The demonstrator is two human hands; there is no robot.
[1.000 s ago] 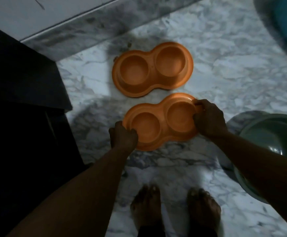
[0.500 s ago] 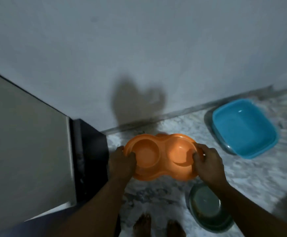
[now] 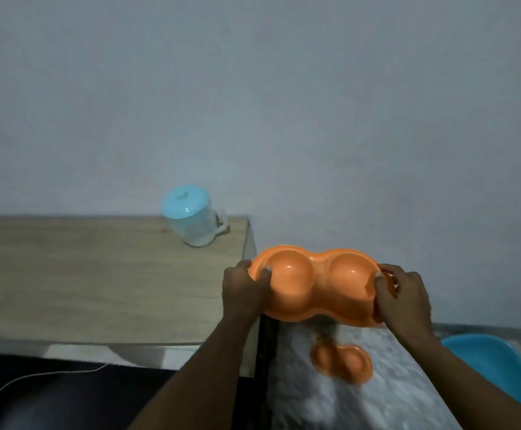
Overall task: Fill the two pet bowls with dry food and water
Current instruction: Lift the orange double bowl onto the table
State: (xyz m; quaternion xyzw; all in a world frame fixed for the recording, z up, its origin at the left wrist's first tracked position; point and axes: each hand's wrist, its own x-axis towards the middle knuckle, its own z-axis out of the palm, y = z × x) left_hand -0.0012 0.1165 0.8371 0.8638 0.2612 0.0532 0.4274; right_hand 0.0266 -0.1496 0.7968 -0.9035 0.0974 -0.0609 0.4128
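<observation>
The held bowl [image 3: 316,283], an orange double dish with both wells empty, is in the air just past the right end of the table [image 3: 97,274], tilted toward you. Your left hand [image 3: 245,290] is closed on its left rim, thumb inside the lip; your right hand [image 3: 403,297] is closed on its right rim. The second bowl [image 3: 343,363] lies on the marble floor [image 3: 408,392] below. A lidded jug [image 3: 192,215] stands on the table's far corner. A blue tub [image 3: 498,367] sits at the right.
</observation>
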